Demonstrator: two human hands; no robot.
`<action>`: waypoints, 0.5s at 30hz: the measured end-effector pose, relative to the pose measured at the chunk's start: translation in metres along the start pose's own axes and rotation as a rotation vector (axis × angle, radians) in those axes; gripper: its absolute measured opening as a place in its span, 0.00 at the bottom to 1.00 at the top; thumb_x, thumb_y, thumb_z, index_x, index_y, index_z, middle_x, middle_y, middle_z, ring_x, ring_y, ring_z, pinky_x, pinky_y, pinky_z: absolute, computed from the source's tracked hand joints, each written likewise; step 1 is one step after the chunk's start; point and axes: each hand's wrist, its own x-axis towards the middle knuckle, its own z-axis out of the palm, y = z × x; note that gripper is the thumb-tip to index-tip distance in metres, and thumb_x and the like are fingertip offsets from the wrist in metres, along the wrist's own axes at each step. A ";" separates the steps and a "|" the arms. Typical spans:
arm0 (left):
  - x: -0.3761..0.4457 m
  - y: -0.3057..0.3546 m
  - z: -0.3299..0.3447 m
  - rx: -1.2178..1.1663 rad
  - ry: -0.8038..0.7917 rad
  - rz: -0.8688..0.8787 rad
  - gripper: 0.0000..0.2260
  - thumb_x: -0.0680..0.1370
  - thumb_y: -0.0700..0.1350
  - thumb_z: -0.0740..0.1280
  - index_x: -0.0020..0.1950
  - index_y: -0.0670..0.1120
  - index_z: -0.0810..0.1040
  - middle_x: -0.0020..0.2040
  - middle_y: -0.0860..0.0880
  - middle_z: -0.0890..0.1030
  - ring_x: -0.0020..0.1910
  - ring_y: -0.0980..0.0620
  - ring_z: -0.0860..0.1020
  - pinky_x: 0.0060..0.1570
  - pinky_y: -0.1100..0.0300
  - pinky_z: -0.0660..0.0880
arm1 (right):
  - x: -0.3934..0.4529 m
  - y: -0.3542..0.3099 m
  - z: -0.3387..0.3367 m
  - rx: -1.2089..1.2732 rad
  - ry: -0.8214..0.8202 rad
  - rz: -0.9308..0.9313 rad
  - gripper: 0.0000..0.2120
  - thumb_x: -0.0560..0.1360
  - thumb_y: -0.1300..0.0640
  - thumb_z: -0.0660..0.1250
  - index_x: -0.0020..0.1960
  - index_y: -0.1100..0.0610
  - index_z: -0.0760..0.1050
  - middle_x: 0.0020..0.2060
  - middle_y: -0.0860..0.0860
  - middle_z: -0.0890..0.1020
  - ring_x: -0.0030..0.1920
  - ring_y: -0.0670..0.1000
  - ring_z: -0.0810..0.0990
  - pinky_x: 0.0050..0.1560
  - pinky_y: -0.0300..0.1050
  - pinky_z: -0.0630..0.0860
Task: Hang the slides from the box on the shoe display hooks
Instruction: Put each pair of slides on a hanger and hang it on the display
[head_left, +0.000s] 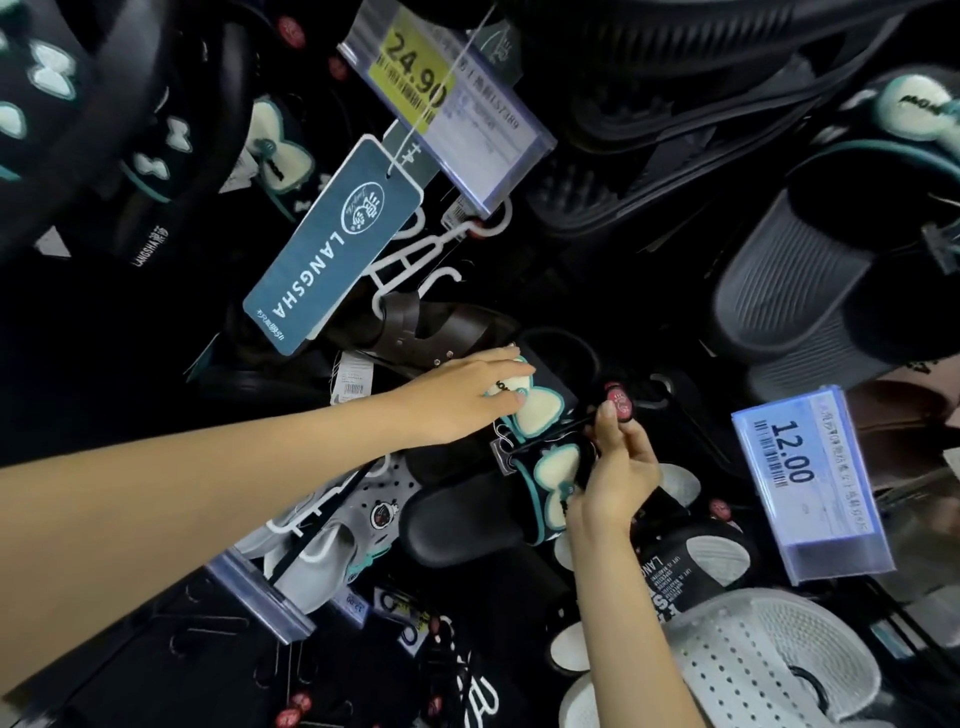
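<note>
At the crowded shoe wall, the left hand (467, 397) rests on a black bow slide (540, 410); the right hand (615, 478) pinches its hanger (550, 434) beside the red-tipped hook (619, 402), best threaded squarely

Readable markings. A teal hang tag (332, 244) at ten o'clock reads "LANGSHA". A yellow price label (415, 73) at twelve o'clock reads "24.90", with "157389" beside it. A blue-white price label (795, 457) at three o'clock reads "12.00". A black slide (150, 244) at ten o'clock bears "LANGSHA".
</note>
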 end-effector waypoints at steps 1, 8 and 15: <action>0.001 -0.001 0.002 0.006 -0.008 -0.005 0.21 0.83 0.51 0.58 0.77 0.54 0.64 0.79 0.58 0.54 0.77 0.59 0.52 0.65 0.68 0.47 | 0.002 0.001 -0.001 -0.015 -0.005 -0.007 0.07 0.76 0.61 0.71 0.39 0.56 0.78 0.32 0.47 0.80 0.37 0.44 0.79 0.49 0.40 0.77; 0.001 -0.006 0.013 0.091 -0.053 -0.036 0.24 0.83 0.54 0.57 0.79 0.55 0.59 0.80 0.59 0.50 0.78 0.58 0.51 0.69 0.65 0.49 | 0.013 0.009 -0.003 -0.039 -0.011 -0.030 0.08 0.76 0.63 0.71 0.40 0.57 0.76 0.34 0.48 0.80 0.38 0.41 0.80 0.51 0.35 0.77; -0.007 0.000 0.016 0.176 -0.062 -0.056 0.23 0.83 0.52 0.59 0.78 0.57 0.59 0.79 0.59 0.52 0.78 0.58 0.51 0.70 0.64 0.48 | -0.002 0.008 -0.011 -0.077 -0.024 -0.121 0.11 0.75 0.68 0.71 0.43 0.53 0.76 0.38 0.50 0.80 0.40 0.41 0.79 0.51 0.35 0.76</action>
